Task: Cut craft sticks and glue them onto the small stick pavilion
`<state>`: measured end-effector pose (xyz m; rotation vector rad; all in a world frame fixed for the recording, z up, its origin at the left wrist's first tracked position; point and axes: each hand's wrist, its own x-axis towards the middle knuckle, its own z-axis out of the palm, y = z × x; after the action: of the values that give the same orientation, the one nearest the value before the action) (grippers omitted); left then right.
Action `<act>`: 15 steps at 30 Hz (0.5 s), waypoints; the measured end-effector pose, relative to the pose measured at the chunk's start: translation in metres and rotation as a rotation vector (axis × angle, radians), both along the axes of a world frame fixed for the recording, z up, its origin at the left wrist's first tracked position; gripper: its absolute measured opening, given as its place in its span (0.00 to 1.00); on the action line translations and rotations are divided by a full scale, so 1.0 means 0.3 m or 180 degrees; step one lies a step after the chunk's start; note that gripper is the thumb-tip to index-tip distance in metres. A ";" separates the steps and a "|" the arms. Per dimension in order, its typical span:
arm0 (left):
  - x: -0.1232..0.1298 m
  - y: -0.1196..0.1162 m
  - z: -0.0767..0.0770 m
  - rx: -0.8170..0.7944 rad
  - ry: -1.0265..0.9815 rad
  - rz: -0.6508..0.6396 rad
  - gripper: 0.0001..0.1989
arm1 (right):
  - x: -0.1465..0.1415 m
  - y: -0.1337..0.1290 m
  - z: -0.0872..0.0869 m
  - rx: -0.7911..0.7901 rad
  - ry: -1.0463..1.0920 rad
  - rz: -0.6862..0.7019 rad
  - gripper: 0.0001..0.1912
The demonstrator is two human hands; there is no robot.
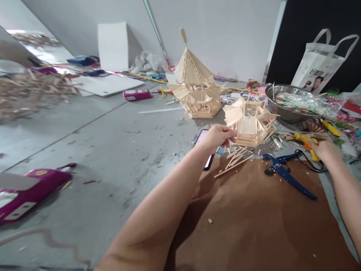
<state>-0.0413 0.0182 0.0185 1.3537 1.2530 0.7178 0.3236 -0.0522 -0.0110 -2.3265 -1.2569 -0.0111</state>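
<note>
Clasps the yellow tool [301, 138] in the right hand [324, 149], with the low stick model [246, 126] between two and three o'clock from the nearer left hand [218, 136], grip unclear.

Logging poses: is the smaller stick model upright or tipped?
Upright: the smaller stick model sits on its base, sloping roof panels above.

Left hand [221, 136] at the smaller stick pavilion [246, 126]; right hand [325, 151] holds a yellow tool [302, 139] near blue cutters [288, 175]
</note>
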 end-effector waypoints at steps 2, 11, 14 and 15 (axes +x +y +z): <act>-0.001 0.000 0.002 0.0042 0.0007 -0.0035 0.11 | -0.036 0.002 0.055 0.0000 -0.0270 0.0045 0.20; -0.007 0.010 -0.009 0.0156 -0.0056 -0.0148 0.11 | -0.465 0.232 0.217 0.1233 -0.0032 0.2352 0.13; -0.008 0.014 -0.015 0.0147 -0.0115 -0.0179 0.11 | -0.547 0.310 0.221 0.1276 0.0124 0.2674 0.14; -0.008 0.015 -0.017 0.0143 -0.0137 -0.0188 0.11 | -0.563 0.327 0.223 0.1238 0.0075 0.2730 0.14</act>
<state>-0.0438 0.0228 0.0133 1.3991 1.1644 0.7340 0.1549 0.0458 0.0560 -1.3330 -1.9334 0.0543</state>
